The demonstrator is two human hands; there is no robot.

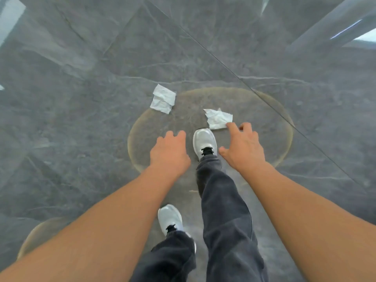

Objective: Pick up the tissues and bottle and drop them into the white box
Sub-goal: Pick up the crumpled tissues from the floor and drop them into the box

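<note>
Little of the task looked done. Two crumpled white paper tissues lay on the grey marble floor [81, 98], one [163, 99] further off to the left, the other [218, 118] just beyond the right hand [242, 148]. That hand's grip was spread and empty; the left hand [169, 154] was loosely curled, holding nothing. Neither bottle nor white box was in view.
</note>
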